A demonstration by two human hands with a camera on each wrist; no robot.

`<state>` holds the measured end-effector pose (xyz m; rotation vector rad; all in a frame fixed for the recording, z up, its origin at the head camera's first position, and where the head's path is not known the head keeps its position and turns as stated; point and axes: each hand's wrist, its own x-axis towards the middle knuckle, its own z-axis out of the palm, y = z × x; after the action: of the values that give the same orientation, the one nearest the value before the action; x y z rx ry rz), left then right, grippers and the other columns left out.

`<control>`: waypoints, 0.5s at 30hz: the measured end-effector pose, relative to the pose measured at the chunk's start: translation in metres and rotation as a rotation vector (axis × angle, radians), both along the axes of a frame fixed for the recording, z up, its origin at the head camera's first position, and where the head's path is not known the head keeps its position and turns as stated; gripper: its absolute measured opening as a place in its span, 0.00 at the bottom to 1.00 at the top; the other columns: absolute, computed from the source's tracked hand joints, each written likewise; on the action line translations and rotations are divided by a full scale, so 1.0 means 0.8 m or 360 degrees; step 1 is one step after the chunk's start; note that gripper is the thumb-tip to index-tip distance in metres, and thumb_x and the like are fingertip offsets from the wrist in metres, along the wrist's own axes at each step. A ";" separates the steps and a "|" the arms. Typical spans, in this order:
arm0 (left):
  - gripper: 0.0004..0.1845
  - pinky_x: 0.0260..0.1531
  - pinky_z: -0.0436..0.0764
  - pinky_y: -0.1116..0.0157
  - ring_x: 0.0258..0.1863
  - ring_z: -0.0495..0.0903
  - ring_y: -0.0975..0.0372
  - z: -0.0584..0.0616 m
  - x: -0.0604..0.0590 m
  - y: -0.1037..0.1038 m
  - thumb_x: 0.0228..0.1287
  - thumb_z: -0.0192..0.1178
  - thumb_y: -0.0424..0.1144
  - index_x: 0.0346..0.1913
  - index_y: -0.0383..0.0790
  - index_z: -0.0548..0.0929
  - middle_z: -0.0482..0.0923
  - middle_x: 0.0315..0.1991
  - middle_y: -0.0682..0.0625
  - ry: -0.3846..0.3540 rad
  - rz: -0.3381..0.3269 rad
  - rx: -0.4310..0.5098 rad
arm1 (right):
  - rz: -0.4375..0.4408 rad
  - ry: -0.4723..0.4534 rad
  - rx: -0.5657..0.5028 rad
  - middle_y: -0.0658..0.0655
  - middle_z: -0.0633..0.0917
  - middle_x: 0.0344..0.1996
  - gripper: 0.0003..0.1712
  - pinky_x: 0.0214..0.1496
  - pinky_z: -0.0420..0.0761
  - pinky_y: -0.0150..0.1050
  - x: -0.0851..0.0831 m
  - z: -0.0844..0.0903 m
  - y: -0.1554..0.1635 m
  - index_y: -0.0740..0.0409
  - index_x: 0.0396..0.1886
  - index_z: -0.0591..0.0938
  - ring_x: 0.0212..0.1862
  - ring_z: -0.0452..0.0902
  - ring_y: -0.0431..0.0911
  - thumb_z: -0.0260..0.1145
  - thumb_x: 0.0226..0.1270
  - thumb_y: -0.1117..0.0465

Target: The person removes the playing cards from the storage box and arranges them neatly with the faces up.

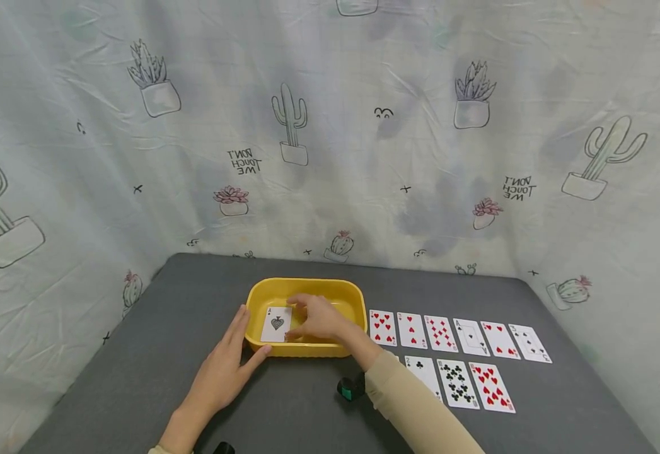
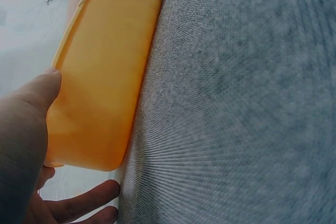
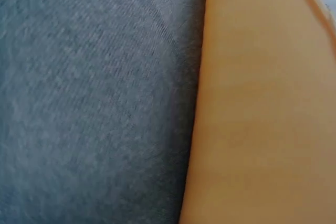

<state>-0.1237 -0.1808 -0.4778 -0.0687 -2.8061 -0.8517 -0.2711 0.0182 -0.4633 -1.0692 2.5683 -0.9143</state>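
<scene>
1. Well, from the head camera, the left hand (image 1: 222, 366) rests against the near left corner of the yellow tub (image 1: 306, 290), fingers straight along the wall and thumb spread across the front, steadying it on the grey table (image 1: 193, 296). The right hand (image 1: 315, 318) reaches into the tub with fingers bent down beside the ace of spades (image 1: 277, 324), which lies face up at the left end of the tub floor. Its fingertips seem to touch the card's right edge, though I cannot tell whether they pinch it. Right of the tub, two rows of cards (image 1: 457, 343) lie face up on the table, well apart from both hands.

2. Over at the left wrist camera, the thumb (image 2: 39, 90) lies flat on the tub's outer wall (image 2: 105, 72), the other fingers (image 2: 86, 198) loosely extended below it. Nothing is clasped.

3. Lastly, the right wrist camera shows only tub wall (image 3: 262, 103) beside table cloth (image 3: 94, 87); no fingers show.

4. My judgement: the ace is being handled inside the tub. The next move calls for a clean pinch on the card's edge, or a clean letting-go, with the left hand bracing the tub.
</scene>
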 end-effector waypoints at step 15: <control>0.50 0.57 0.68 0.38 0.69 0.61 0.43 -0.002 0.000 0.000 0.67 0.48 0.69 0.79 0.39 0.47 0.43 0.78 0.43 0.0023 -0.0003 -0.0013 | 0.0018 0.0156 0.0128 0.48 0.79 0.57 0.43 0.59 0.71 0.34 -0.001 -0.009 -0.011 0.54 0.63 0.78 0.53 0.69 0.44 0.83 0.46 0.49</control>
<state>-0.1239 -0.1808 -0.4797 -0.0782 -2.7966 -0.8366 -0.2721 0.0091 -0.4707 -1.1311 2.6499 -0.7670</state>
